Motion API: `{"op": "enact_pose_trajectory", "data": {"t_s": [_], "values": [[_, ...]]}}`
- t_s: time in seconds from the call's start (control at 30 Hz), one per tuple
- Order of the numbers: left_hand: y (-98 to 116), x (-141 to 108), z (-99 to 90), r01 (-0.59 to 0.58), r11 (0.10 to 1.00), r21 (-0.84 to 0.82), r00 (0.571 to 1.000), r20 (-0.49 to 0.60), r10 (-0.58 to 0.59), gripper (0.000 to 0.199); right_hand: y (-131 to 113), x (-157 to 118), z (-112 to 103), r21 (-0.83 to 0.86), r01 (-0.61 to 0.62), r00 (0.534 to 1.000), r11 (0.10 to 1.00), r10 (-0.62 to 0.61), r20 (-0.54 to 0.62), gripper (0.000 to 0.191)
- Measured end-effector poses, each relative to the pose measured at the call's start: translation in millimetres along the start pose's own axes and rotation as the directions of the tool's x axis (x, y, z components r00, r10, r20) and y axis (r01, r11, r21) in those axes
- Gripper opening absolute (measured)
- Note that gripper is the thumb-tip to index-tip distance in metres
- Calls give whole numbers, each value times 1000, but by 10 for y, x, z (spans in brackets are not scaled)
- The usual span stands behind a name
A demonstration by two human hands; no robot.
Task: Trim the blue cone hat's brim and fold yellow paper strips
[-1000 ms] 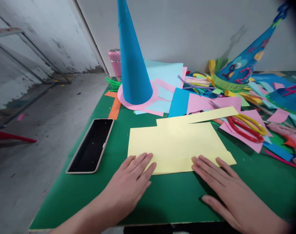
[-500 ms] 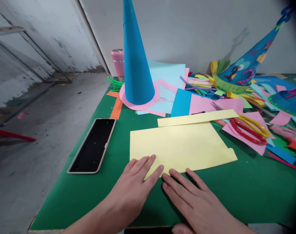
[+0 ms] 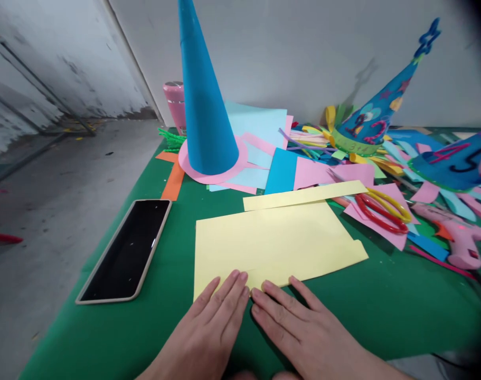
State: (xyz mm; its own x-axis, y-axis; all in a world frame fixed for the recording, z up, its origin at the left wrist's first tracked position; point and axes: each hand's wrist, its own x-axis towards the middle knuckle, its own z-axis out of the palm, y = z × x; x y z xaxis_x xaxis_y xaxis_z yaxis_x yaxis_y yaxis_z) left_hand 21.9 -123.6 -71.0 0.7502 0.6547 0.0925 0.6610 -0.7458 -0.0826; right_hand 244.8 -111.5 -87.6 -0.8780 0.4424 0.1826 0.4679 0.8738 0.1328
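A pale yellow sheet of paper (image 3: pixel 272 243) lies flat on the green table, its near edge under my fingers. My left hand (image 3: pixel 210 322) rests on the sheet's near left part, fingers stretched out and lying flat. Close beside it, my right hand (image 3: pixel 299 322) lies with outstretched fingertips along the near edge. A narrow yellow paper strip (image 3: pixel 303 196) touches the sheet's far edge. Scissors with red and yellow handles (image 3: pixel 383 215) lie past its right end, their blades partly covered by paper.
A black-screened phone (image 3: pixel 125 250) lies at the left. Behind the sheet stands a blue paper cone (image 3: pixel 210 116) on a pink ring, a pink bottle (image 3: pixel 174 105) behind it. Decorated cone hats (image 3: pixel 377 119), paper scraps and a pink glue gun (image 3: pixel 458 235) fill the right.
My left hand has turned, and its fingers now lie closer together beside my right hand. The view has shifted right, showing more of the glue gun and the hat at the right.
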Motion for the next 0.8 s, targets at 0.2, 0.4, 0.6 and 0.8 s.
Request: {"op": "enact_pose_trajectory", "data": {"t_s": [0.2, 0.4, 0.6, 0.8], "values": [[-18, -20, 73, -11, 1000, -1, 1000, -26, 11, 66, 100, -159, -51, 40, -31, 994, 999, 27, 105, 64], [57, -63, 136, 46, 999, -22, 998, -30, -46, 71, 188, -304, -105, 90, -81, 980, 993, 63, 191, 74], [152, -118, 241, 148, 987, -66, 981, -117, -155, 78, 269, -450, -164, 180, -188, 959, 966, 141, 248, 75], [12, -179, 404, 16, 999, 35, 983, -186, -9, 71, 402, -651, -158, 192, -297, 923, 935, 229, 310, 77]]}}
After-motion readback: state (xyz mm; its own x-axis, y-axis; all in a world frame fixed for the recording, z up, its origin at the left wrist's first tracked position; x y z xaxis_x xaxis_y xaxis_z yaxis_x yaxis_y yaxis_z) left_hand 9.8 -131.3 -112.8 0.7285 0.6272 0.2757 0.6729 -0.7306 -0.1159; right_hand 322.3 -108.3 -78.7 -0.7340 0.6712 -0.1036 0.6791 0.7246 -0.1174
